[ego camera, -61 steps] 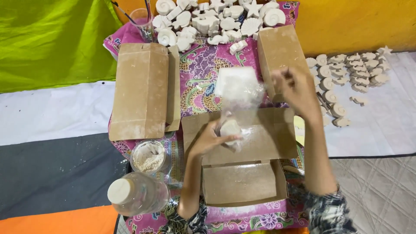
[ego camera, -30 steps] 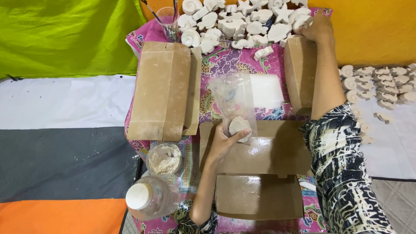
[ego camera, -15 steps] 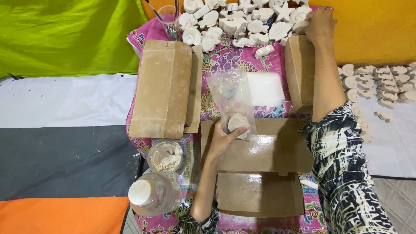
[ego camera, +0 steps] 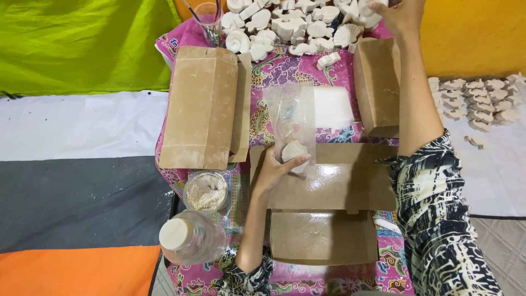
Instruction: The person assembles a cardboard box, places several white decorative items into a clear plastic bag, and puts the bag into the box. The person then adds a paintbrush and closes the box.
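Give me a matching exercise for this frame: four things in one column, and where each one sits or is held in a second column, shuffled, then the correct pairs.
Things:
1. clear plastic bag
2. white-capped bottle
3. white plaster figures
4. small cup of powder

Places:
A. lying at the near left edge of the patterned cloth
B. heaped at the far end, where the right hand reaches
C. held upright in the left hand
D. between the bottle and the closed brown box

Pairs: 1-C, 2-A, 3-B, 4-D
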